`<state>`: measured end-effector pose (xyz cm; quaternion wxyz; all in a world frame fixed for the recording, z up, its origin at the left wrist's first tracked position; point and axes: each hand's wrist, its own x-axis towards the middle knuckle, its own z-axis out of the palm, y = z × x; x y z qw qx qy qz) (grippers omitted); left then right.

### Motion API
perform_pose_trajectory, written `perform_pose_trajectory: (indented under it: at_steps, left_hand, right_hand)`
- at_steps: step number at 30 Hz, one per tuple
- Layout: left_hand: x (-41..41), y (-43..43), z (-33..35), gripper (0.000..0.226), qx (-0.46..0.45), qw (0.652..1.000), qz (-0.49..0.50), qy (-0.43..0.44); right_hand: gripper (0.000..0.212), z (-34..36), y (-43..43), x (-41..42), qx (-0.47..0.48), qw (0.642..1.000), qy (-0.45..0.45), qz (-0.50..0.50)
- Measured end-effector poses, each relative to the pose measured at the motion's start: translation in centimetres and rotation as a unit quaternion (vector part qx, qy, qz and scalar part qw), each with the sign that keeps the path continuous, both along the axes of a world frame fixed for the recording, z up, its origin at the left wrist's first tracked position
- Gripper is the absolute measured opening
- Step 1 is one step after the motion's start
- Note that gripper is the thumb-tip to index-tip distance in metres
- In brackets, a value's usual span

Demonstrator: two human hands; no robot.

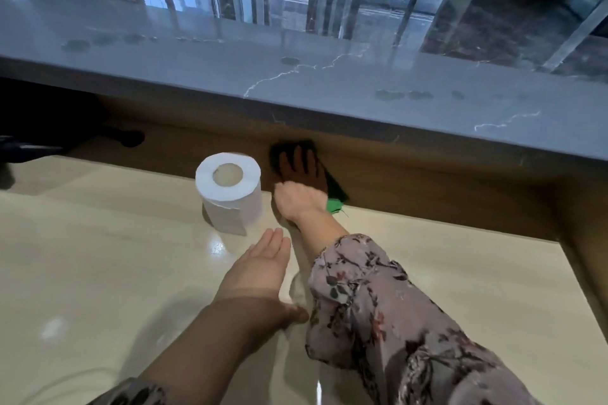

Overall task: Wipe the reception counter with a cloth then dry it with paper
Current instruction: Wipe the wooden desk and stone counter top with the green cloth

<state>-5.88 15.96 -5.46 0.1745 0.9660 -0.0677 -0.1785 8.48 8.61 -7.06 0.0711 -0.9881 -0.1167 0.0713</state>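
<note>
Green cloth [335,202] (soft, limp; steer by palm pressure, lift by a bunched edge) lies beneath the right hand [301,181], spread flat; left hand [260,268] hovers extended, empty, near the light paper roll [228,194].

We see the right hand [301,181] reaching forward, fingers spread flat, it seems, in shadow. The left hand [260,268] is nearer, fingers straight together, palm turned inward.

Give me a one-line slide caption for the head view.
Right hand presses green cloth to the wood panel; left hand open beside the paper roll.
</note>
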Motion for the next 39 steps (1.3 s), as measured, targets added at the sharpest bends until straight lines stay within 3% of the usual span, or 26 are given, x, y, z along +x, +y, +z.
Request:
perform_pose_trajectory:
  at_steps: [3,6,13,18,21,25,27,35,39]
  left_hand:
    - [0.1,-0.3,0.4,0.12,0.006,1.0,0.003,0.006]
    - [0.2,-0.5,0.8,0.12,0.025,1.0,-0.003,0.017]
    - [0.4,-1.3,1.7,0.106,0.072,0.997,-0.008,0.039]
    - [0.4,-1.4,1.8,0.112,0.081,0.996,-0.013,0.037]
    - [0.5,-1.4,1.8,0.113,0.082,0.996,-0.013,0.035]
    - [0.0,-1.1,1.7,0.119,0.067,0.997,-0.016,0.032]
    - [-0.3,-0.8,1.7,0.119,0.051,0.998,-0.017,0.029]
    - [-2.0,0.6,2.8,0.107,0.027,0.999,-0.04,0.007]
    - [-3.3,3.2,3.4,0.084,0.044,0.996,-0.058,0.053]
  right_hand:
    - [0.058,0.1,-0.4,0.3,-0.002,0.994,-0.011,0.109]
    - [0.057,0.0,-4.3,0.3,0.011,0.994,-0.029,0.106]
    - [0.055,0.1,-20.9,-1.2,-0.04,0.995,-0.029,-0.082]
    - [0.054,0.5,-32.6,-5.0,-0.111,0.958,0.031,-0.263]
    - [0.07,-0.6,-35.5,-6.9,-0.139,0.943,0.024,-0.303]
    - [0.058,-0.3,-30.6,-9.3,-0.073,0.925,0.015,-0.372]
    - [0.057,0.3,-26.2,-10.7,-0.053,0.935,0.004,-0.352]
    - [0.059,-0.3,-7.5,-19.3,0.017,0.994,0.002,-0.112]
    - [0.059,-0.5,-2.9,-22.7,0.025,0.999,0.024,-0.007]
